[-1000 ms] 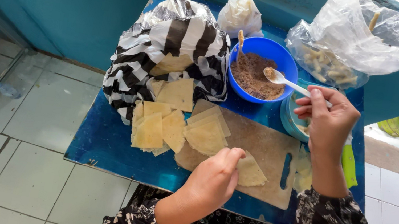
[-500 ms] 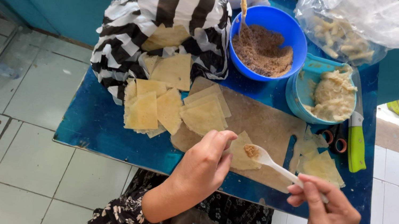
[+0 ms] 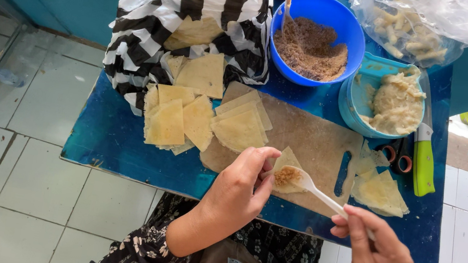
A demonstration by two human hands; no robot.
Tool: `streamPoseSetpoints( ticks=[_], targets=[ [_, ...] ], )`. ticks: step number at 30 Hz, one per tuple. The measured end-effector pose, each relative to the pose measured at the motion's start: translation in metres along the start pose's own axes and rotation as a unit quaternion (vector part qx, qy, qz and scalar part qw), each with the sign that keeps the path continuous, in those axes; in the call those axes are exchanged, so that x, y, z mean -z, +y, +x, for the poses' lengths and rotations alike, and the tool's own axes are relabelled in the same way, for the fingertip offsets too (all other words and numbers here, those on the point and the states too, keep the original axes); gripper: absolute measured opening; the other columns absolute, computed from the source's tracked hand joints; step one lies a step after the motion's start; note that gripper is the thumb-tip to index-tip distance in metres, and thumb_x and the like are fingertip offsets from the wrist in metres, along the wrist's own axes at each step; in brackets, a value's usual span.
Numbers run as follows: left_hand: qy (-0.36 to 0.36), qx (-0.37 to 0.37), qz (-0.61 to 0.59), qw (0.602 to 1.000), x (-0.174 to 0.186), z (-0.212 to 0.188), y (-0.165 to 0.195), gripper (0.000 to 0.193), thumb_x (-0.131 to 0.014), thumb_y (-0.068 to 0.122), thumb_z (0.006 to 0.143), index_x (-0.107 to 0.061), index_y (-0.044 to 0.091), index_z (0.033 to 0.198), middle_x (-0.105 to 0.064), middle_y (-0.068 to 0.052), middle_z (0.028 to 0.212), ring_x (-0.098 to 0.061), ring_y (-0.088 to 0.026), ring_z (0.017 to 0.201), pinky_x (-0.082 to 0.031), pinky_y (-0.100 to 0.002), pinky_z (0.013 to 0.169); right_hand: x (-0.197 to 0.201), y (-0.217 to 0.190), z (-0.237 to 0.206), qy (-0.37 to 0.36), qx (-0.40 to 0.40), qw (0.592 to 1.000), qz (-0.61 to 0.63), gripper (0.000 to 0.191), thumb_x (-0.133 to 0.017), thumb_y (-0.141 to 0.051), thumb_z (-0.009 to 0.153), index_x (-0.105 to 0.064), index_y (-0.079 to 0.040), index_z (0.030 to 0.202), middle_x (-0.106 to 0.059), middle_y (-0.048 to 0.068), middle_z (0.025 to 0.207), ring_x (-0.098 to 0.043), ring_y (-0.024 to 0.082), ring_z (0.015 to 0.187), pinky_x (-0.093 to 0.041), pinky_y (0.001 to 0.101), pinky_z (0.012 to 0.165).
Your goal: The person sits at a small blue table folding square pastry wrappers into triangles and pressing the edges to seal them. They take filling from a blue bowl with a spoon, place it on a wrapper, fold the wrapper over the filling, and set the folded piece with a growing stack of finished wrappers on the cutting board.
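Blue table [image 3: 118, 144], near edge: left hand [image 3: 241, 183] pinches a thin, floppy, tear-prone wrapper [image 3: 287, 159] by its edge; right hand [image 3: 377, 257] grips the filling-loaded white spoon [image 3: 313, 189].

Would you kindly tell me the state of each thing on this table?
White plastic spoon: loaded with brown filling, held by right hand.
Folded pale dough wrapper: held by left hand.
Round blue plastic bowl: partly full of brown filling.
Striped plastic bag: open, wrappers spilling out.
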State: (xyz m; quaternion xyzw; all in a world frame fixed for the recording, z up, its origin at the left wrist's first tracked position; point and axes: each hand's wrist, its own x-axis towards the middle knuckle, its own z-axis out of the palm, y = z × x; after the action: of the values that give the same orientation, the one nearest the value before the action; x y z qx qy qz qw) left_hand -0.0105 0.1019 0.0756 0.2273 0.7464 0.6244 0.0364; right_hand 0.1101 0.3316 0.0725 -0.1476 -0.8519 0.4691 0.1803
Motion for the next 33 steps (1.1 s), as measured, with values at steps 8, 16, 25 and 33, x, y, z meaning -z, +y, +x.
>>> streamPoseSetpoints(
  ticks=[8, 16, 25, 33],
  targets=[
    [-0.012, -0.008, -0.035, 0.999, -0.001, -0.003, -0.005, 0.035, -0.064, -0.001, 0.095, -0.055, 0.001, 0.128, -0.068, -0.012, 0.100, -0.071, -0.024, 0.083, -0.058, -0.033, 0.074, 0.004, 0.001, 0.052, -0.011, -0.071, 0.951, 0.300, 0.019, -0.057, -0.005, 0.107, -0.067, 0.010, 0.115, -0.072, 0.020, 0.090, -0.069, 0.022, 0.073, -0.058, 0.0314, 0.069],
    [0.025, -0.089, 0.081, 0.992, -0.014, 0.001, -0.016, 0.022, -0.070, 0.002, 0.093, -0.060, 0.002, 0.112, -0.065, -0.013, 0.097, -0.067, -0.032, 0.085, -0.055, -0.039, 0.075, -0.060, -0.045, 0.188, 0.040, 0.141, 0.984, 0.103, 0.017, -0.053, -0.008, 0.115, -0.067, 0.003, 0.115, -0.061, 0.008, 0.082, -0.054, 0.011, 0.068, -0.041, 0.0260, 0.059],
    [0.009, -0.075, 0.092, 0.993, -0.014, -0.001, -0.012, 0.013, -0.072, 0.004, 0.091, -0.062, 0.005, 0.099, -0.057, -0.013, 0.098, -0.064, -0.033, 0.082, -0.053, -0.040, 0.072, -0.050, -0.083, 0.126, 0.067, 0.311, 0.903, -0.288, 0.009, -0.068, -0.009, 0.108, -0.061, -0.003, 0.109, -0.063, 0.016, 0.108, -0.061, 0.034, 0.106, -0.046, 0.0430, 0.092],
    [-0.026, -0.064, 0.125, 0.990, -0.015, -0.004, -0.015, 0.012, -0.071, 0.007, 0.091, -0.061, 0.004, 0.098, -0.057, -0.013, 0.100, -0.063, -0.035, 0.089, -0.054, -0.041, 0.076, -0.036, -0.047, 0.062, -0.195, 0.060, 0.949, -0.241, 0.015, -0.077, -0.014, 0.079, -0.066, -0.004, 0.076, -0.065, 0.009, 0.077, -0.062, 0.028, 0.083, -0.047, 0.0402, 0.074]
  ],
)
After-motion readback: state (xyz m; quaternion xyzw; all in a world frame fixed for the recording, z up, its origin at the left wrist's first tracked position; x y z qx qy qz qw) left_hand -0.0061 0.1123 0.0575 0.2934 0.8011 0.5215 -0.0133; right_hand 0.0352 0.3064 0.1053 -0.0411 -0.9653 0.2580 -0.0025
